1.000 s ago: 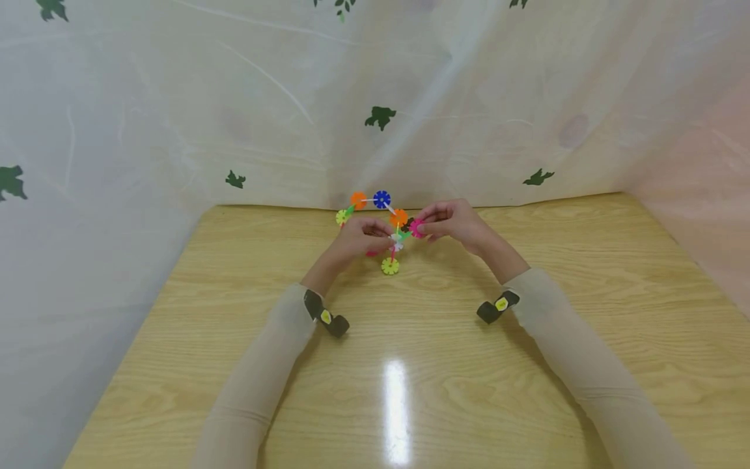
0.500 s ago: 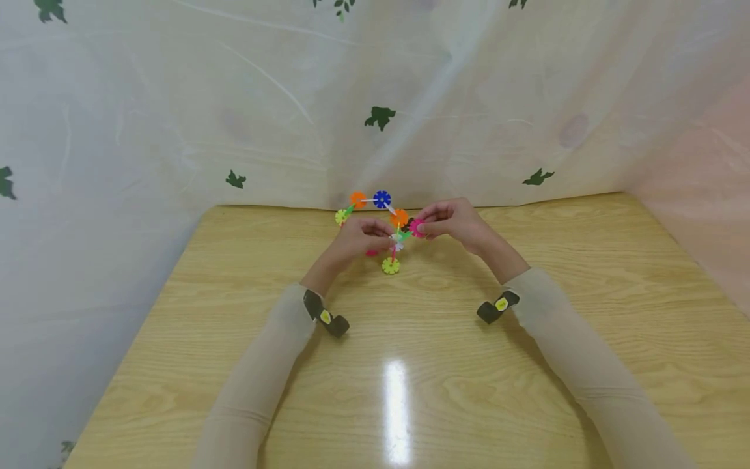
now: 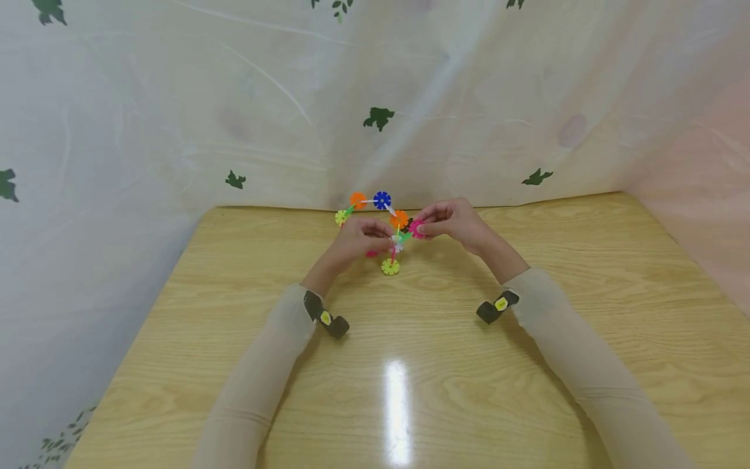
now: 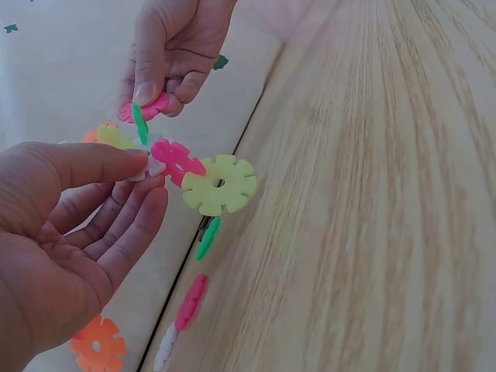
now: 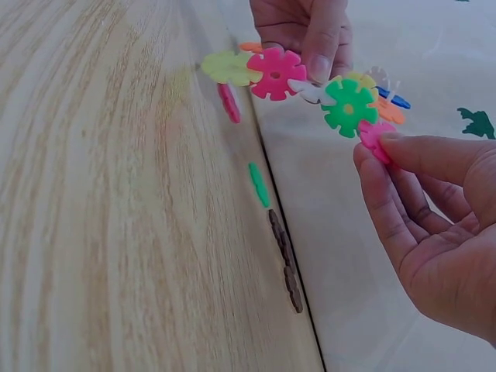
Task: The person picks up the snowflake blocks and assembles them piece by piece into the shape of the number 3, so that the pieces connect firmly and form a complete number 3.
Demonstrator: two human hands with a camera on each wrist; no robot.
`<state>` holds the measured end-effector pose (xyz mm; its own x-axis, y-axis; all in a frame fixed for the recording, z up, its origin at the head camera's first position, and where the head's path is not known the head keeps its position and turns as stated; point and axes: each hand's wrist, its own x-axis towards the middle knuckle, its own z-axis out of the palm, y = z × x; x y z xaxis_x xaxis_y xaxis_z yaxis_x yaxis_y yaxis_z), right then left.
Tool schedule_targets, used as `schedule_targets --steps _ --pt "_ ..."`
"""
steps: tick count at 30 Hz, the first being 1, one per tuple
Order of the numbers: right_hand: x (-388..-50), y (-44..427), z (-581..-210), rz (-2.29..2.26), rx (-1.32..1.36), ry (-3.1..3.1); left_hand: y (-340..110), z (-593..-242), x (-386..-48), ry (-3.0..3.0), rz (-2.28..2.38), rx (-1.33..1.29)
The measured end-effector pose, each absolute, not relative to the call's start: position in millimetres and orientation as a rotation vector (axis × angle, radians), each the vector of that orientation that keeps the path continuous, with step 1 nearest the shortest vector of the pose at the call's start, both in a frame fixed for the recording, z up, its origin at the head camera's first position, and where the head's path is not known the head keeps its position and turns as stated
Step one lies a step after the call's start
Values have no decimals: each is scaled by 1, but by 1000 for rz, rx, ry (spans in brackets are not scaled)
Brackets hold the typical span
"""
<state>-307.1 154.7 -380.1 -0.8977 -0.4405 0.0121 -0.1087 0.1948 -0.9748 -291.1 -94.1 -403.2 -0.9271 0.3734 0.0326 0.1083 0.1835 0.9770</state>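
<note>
Left hand (image 3: 359,237) had thumb and fingers closed in a pinch on a white disc (image 5: 308,91); right hand (image 3: 454,222) pinched a pink disc (image 3: 416,228) the same way; a green disc (image 5: 349,107) linked those two; whole colourful disc chain (image 3: 399,219) sat near the wooden table (image 3: 351,365)'s far edge, by the curtain (image 3: 281,124).

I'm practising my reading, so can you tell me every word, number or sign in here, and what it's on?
No words or numbers can be read.
Left yellow label, on the left black wrist device: any marking is too small and blurred to read.
Right yellow label, on the right black wrist device: also too small and blurred.
Notched discs: no writing that I can see.
</note>
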Motion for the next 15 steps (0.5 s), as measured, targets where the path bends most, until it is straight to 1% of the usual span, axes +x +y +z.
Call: schedule_targets --steps 15 --pt "-305 156 -376 -1770 -530 2207 -91 -402 -288 2308 1798 510"
